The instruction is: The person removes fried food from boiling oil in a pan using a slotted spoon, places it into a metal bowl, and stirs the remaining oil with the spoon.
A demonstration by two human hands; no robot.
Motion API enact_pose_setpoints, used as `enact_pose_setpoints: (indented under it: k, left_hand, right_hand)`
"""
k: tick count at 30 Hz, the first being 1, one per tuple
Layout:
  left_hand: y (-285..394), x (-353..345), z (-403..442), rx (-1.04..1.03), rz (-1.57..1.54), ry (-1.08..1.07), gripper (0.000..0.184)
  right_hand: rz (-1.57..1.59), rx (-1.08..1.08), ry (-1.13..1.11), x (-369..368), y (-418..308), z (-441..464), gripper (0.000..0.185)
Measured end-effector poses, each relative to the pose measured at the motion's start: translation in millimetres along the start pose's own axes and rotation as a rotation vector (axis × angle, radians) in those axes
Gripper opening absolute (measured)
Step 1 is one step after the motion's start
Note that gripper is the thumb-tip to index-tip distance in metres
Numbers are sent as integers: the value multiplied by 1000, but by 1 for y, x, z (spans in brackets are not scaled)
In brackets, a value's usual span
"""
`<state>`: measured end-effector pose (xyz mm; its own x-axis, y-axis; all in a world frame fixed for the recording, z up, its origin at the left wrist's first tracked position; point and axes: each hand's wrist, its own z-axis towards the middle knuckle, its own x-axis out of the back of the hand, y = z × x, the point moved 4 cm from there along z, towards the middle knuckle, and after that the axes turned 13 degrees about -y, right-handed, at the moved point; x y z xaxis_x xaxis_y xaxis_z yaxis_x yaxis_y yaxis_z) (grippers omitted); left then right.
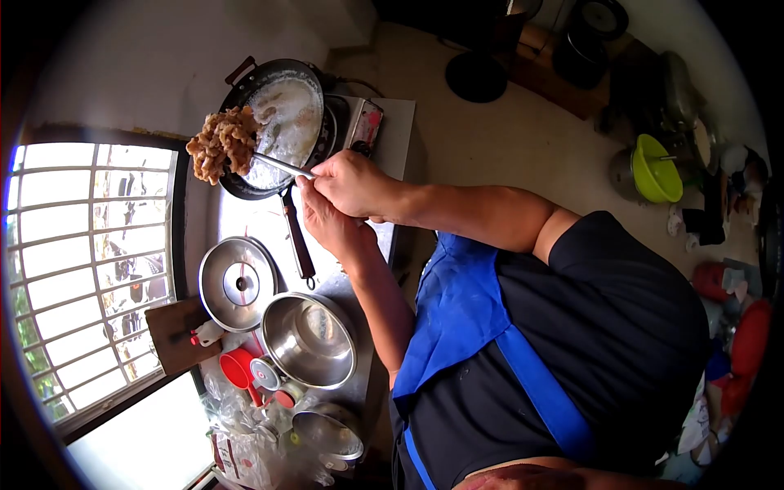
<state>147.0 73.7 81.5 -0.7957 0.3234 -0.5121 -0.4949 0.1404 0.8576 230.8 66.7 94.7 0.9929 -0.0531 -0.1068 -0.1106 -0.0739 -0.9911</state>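
Observation:
My right hand is closed around the pale handle of a long cooking utensil. Just below it, my left hand is wrapped round the same handle, and the two hands touch. A heap of brown, lumpy food rests on the utensil's far end and hides its head. That heap hangs over the left rim of a black pan, in which whitish, foamy liquid shows. The pan's dark long handle points toward the bottom of the view.
A steel lid, a steel bowl, a red ladle, jars and plastic bags lie below the pan. A cutting board is near the barred window. A green basin stands far right.

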Motion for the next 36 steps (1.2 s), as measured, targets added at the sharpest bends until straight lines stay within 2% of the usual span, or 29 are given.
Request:
enact_pose_setpoints:
  k: [16, 19, 26, 27, 30, 31, 33, 35, 36]
  left_hand:
    - [-2, -2, -2, 11, 2, 17, 38]
    - [-3, -3, -3, 18, -20, 37, 37]
    - [-8, -5, -3, -12, 26, 9, 36]
    - [-8, -2, -3, 27, 23, 23, 38]
    - [-8, -7, -4, -47, 122, 13, 45]
    - [-10, 0, -7, 27, 172, -28, 47]
    - [-16, 2, -11, 10, 133, -13, 51]
    - [-9, -7, -19, -232, 300, 100, 54]
    - [-20, 9, -30, -62, 259, 4, 54]
  right_hand:
    - [-25, -16, 4, 3, 1, -3, 29]
    - [-42, 51, 18, 3, 5, -1, 28]
    - [132, 19, -23, 5, -2, -11, 26]
    - [115, 27, -30, 5, 7, -7, 26]
    - [84, -65, -52, 9, -16, -21, 27]
    - [147, -31, -62, 9, -11, -19, 27]
    - [226, -62, -44, 8, -4, -17, 26]
    - [258, -130, -93, 14, -10, -22, 18]
    - [299, -165, -100, 15, -13, -24, 17]
